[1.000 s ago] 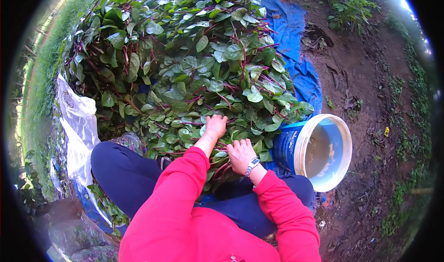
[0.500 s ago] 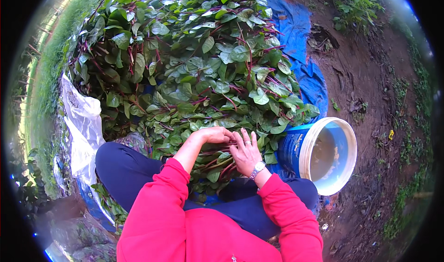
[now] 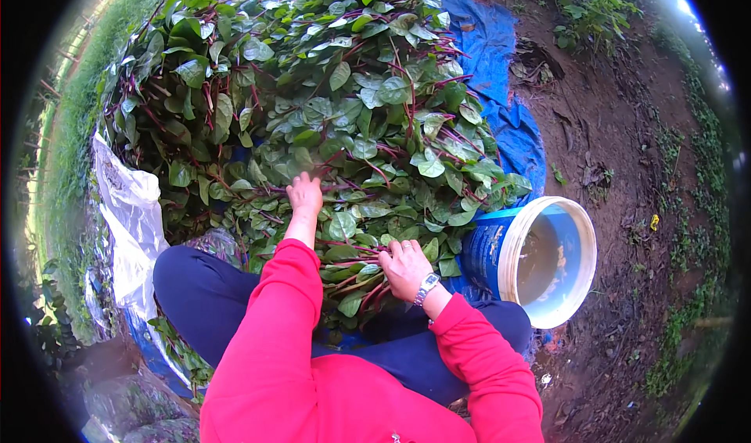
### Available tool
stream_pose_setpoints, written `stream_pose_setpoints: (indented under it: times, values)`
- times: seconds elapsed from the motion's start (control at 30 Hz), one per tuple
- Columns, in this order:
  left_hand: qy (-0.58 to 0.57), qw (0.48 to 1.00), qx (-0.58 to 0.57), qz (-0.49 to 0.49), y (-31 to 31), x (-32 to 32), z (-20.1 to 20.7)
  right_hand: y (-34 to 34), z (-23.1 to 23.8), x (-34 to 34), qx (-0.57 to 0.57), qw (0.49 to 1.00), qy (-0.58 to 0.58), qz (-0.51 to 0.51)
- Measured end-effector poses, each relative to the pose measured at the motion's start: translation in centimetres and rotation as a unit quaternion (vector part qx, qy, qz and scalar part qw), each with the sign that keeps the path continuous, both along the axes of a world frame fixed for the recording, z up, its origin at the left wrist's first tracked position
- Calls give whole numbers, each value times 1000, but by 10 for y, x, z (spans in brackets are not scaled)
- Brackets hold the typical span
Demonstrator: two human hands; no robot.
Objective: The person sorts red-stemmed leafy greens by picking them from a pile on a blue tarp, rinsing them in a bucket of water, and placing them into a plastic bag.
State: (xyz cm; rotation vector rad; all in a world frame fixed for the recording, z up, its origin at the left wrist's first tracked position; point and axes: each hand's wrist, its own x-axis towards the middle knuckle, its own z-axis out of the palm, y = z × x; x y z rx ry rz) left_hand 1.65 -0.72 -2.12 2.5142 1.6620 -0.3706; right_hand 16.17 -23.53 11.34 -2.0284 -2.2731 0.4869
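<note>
A broad heap of leafy greens point(image 3: 328, 114) with purple-red stems spreads before me. My left hand point(image 3: 305, 195) reaches into its near part, fingers curled down around a leafy stem; the leaves just beyond the fingertips are blurred. Close to my lap, my right hand point(image 3: 405, 269), with a metal watch at the wrist, is closed on a bunch of leafy stems point(image 3: 356, 277). Its fingertips lie over the stems, whose cut ends point toward the right hand and my lap.
A blue bucket point(image 3: 489, 255) with a pale rim lies tipped by my right knee, its mouth facing right. Blue tarp point(image 3: 512, 134) shows under the heap's right edge. White plastic sheeting point(image 3: 137, 208) lies at the left. Bare soil point(image 3: 618, 177) and grass border the tarp.
My left hand has left the bunch near my right hand and moved forward and left into the heap. The right hand stays at the bunch, slightly nearer to me.
</note>
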Motion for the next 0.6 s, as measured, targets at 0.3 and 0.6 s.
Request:
stream_pose_setpoints:
  times: [0.3, 0.6]
  values:
    - [-312, 945, 32, -96, -9, 14, 60, 0, 1, -1, 13, 1000, -5, 18]
    - [-428, 892, -104, -99, -77, 45, 94, 1, 3, -3, 12, 1000, -23, 8]
